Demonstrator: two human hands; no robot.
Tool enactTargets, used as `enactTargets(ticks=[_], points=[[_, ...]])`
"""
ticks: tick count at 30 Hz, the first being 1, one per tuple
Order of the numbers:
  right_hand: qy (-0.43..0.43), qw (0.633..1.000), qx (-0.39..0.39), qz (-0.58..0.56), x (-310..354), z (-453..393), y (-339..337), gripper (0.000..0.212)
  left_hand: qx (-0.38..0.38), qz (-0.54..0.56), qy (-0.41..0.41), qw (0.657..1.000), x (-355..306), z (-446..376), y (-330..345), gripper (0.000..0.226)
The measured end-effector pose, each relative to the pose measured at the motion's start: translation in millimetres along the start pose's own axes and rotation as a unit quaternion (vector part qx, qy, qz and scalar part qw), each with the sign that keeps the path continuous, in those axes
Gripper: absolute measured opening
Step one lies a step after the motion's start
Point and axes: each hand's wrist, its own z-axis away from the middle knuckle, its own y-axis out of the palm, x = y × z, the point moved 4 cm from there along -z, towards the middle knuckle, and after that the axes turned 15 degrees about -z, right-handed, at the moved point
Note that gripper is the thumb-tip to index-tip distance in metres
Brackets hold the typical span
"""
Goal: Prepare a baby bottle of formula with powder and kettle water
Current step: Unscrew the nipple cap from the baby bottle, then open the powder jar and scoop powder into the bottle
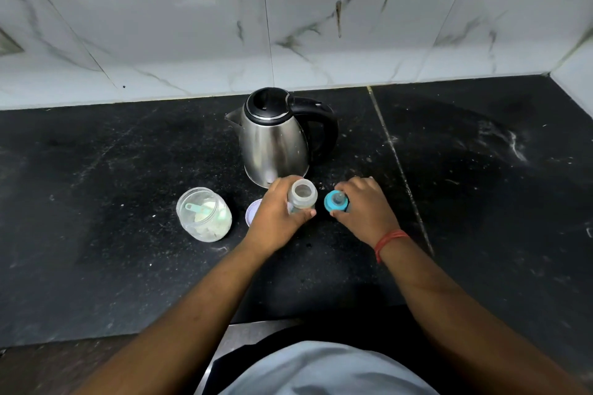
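A clear baby bottle stands upright on the black counter with its mouth uncovered. My left hand grips its body from the left. Just to its right, my right hand holds the blue teat cap, apart from the bottle. A steel kettle with a black lid and handle stands right behind both hands, spout to the left. To the left sits an open clear jar of white powder with a light blue scoop inside.
A white round lid lies between the jar and my left hand, partly hidden by it. The black stone counter stretches wide on both sides. A marble tiled wall runs close behind the kettle.
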Motion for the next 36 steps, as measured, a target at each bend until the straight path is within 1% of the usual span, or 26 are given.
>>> enactTargets(ticks=[5, 8, 13, 16, 18, 21, 23, 25, 26, 29, 31, 33, 36], points=[[-0.028, 0.994, 0.049, 0.095, -5, -5, 11, 0.052, 0.026, -0.032, 0.003, 0.999, 3, -5, 16, 0.052], [-0.037, 0.987, 0.073, 0.139, -6, -9, 17, 0.054, 0.035, -0.038, -0.01, 0.999, 6, -7, 22, 0.05], [-0.037, 0.98, 0.097, 0.167, -9, -10, 24, 0.056, 0.067, -0.04, -0.033, 0.996, 13, -6, 29, 0.045], [-0.026, 0.979, 0.105, 0.175, -9, -9, 24, 0.059, 0.081, -0.041, -0.053, 0.995, 18, -4, 32, 0.049], [-0.017, 0.979, 0.106, 0.172, -9, -8, 22, 0.068, 0.087, -0.044, -0.059, 0.993, 21, -4, 33, 0.057], [-0.008, 0.984, 0.097, 0.151, -5, -9, 13, 0.082, 0.097, -0.04, -0.065, 0.992, 23, -2, 31, 0.087], [-0.006, 0.989, 0.084, 0.12, -1, -11, 3, 0.084, 0.093, -0.026, -0.068, 0.993, 26, 1, 26, 0.101], [-0.011, 0.993, 0.07, 0.089, 5, -13, -9, 0.081, 0.07, -0.025, -0.07, 0.995, 27, 6, 17, 0.105], [-0.014, 0.996, 0.061, 0.07, 9, -14, -15, 0.079, 0.054, -0.028, -0.066, 0.996, 27, 8, 11, 0.104], [-0.02, 1.0, 0.014, -0.02, 29, -14, -32, 0.065, 0.009, -0.017, -0.043, 0.999, 19, 17, -13, 0.089], [-0.043, 0.997, -0.026, -0.062, 46, -13, -39, 0.052, -0.02, -0.017, -0.026, 0.999, 14, 21, -30, 0.082], [-0.072, 0.993, -0.052, -0.083, 66, -14, -39, 0.043, -0.048, -0.032, -0.008, 0.998, 11, 23, -47, 0.078], [-0.12, 0.986, -0.057, -0.103, 97, -17, -28, 0.036, -0.081, -0.058, 0.009, 0.995, 13, 25, -71, 0.074]])
